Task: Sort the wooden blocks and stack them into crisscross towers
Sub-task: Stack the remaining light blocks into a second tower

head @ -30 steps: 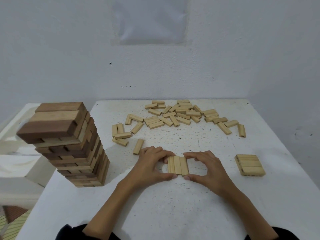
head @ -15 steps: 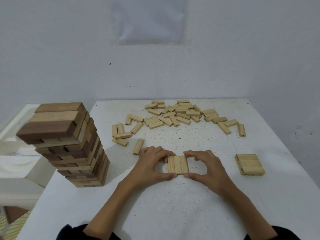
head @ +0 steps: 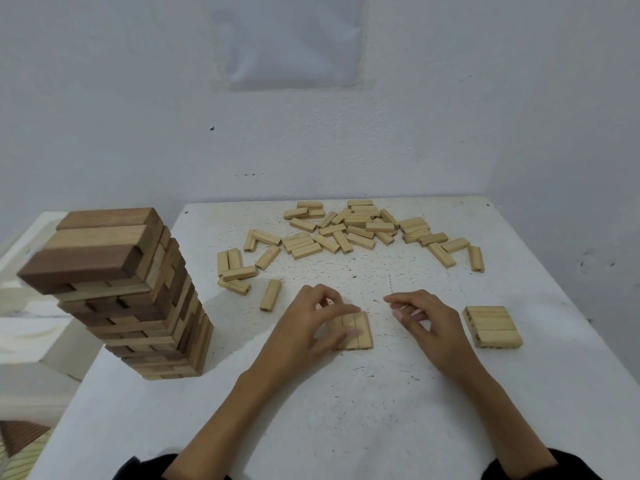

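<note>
Three small pale blocks lie side by side as a flat row in the middle of the white table. My left hand grips this row, thumb at the near edge and fingers over the far edge. To the right of the row, my right hand hovers clear of it, its fingers loosely curled and holding nothing. A second low square stack of pale blocks lies further right. Several loose pale blocks are scattered at the back of the table.
A tall crisscross tower of larger dark and light blocks stands at the table's left edge, leaning slightly. A single loose block lies just left of my left hand. A white wall rises behind the table. White furniture sits at the far left.
My right hand has let go of the three-block row and drawn away to the right. My left hand has slid further over the row and holds it alone.
</note>
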`<state>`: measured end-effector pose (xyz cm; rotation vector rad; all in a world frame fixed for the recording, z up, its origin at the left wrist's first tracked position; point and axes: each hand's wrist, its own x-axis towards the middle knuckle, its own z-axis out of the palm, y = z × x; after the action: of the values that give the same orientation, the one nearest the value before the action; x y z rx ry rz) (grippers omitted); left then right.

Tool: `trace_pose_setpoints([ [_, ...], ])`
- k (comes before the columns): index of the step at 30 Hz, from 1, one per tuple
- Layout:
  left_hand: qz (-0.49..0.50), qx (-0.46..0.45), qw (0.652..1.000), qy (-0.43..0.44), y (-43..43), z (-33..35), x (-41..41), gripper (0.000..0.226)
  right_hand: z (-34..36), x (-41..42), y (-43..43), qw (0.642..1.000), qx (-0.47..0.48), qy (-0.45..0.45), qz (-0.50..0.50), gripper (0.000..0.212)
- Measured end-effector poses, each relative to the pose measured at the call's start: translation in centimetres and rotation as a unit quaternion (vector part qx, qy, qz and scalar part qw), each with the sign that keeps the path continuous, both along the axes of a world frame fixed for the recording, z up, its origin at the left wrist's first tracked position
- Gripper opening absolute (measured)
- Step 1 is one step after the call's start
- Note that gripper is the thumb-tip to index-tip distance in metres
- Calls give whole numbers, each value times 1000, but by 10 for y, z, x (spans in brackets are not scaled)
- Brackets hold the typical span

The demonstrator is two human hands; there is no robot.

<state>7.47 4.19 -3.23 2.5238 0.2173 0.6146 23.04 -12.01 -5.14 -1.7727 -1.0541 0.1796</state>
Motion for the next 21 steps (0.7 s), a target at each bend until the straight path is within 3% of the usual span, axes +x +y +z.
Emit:
trace_pose_setpoints([
  [4, -14, 71, 997, 19, -13, 0, 2, 36, -2, -1, 0, 1000, -1, -9, 0, 16],
  [12, -17, 100, 994, 52, -14, -4, -2, 36, -1, -1, 6, 999, -12, -34, 8, 19],
  [21, -37, 227, 972, -40, -14, -12, -2, 28, 16, 7, 61, 970, -111, -65, 209, 28],
])
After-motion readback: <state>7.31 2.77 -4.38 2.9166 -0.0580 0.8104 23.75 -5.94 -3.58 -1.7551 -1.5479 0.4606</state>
